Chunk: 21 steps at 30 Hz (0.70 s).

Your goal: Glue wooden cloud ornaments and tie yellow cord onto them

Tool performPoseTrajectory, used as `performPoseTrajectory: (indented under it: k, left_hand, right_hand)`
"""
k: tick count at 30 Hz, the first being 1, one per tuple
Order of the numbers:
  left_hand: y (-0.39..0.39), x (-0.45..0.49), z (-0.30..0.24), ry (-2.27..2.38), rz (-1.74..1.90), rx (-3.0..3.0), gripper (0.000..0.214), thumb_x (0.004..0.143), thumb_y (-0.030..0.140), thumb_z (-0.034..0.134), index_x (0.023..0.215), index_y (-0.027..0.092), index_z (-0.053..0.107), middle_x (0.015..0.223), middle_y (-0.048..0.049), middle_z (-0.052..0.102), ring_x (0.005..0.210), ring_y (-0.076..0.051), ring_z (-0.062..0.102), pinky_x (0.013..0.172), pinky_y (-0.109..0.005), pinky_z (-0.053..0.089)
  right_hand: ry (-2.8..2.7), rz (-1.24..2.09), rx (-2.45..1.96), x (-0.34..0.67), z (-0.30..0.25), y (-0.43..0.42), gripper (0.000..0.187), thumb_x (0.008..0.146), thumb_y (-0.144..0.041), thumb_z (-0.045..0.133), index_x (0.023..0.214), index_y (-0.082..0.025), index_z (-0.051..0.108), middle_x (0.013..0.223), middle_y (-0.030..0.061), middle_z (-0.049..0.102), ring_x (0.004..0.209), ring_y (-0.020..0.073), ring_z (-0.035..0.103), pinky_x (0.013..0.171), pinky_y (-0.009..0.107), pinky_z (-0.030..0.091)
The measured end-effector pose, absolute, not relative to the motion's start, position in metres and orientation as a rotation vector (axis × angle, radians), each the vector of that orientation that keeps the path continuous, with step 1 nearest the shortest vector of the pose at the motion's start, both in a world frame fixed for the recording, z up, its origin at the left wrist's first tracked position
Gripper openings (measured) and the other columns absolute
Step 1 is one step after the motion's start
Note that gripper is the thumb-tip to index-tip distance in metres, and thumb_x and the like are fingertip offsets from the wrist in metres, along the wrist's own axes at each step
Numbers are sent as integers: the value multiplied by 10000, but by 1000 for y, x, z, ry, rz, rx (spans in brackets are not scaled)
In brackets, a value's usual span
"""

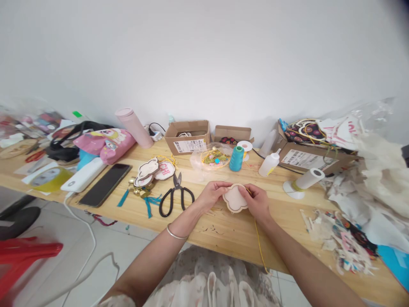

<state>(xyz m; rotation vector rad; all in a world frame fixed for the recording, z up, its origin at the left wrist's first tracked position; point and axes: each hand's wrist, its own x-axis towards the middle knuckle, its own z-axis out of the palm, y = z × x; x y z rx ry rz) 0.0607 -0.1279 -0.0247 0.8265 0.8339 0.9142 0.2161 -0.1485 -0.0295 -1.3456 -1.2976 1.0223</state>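
Note:
Both hands hold a small cloud-shaped pale wooden piece just above the wooden table. My left hand grips its left edge with curled fingers. My right hand grips its right edge and also pinches a yellow cord that trails down over the table's front edge. Black scissors lie just left of my left hand. Several similar finished pieces with teal tassels lie beyond the scissors.
A teal thread spool, white glue bottle and white spool stand behind the hands. Cardboard boxes line the wall. A phone, power bank, pink pouch and pink flask sit left. Fabric scraps lie right.

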Motion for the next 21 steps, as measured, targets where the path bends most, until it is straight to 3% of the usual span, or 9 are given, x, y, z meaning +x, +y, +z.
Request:
performPoseTrajectory:
  k: [10, 17, 21]
  left_hand:
    - [-134, 55, -14, 653, 860, 853, 390, 579, 244, 710, 956, 159, 660, 945, -89, 664, 810, -184, 594, 740, -286, 424]
    - [-131, 60, -10, 856, 923, 806, 271, 576, 268, 716, 814, 139, 694, 797, -68, 691, 685, -154, 596, 694, -281, 436]
    - [-130, 61, -7, 799, 929, 746, 273, 578, 234, 709, 837, 150, 691, 825, -54, 691, 716, -140, 600, 703, -257, 446]
  right_hand:
    - [-1144, 1106, -1277, 218, -22, -151, 334, 645, -471, 591, 677, -140, 607, 579, 28, 585, 487, 120, 483, 435, 228, 391]
    - [-1306, 1011, -1322, 210, -13, -151, 308, 678, -437, 532, 633, -139, 597, 510, -4, 500, 461, 92, 395, 420, 208, 323]
    - [-1159, 1039, -1351, 208, -18, -150, 320, 695, -442, 523, 669, -131, 589, 548, 4, 513, 482, 94, 405, 433, 208, 337]
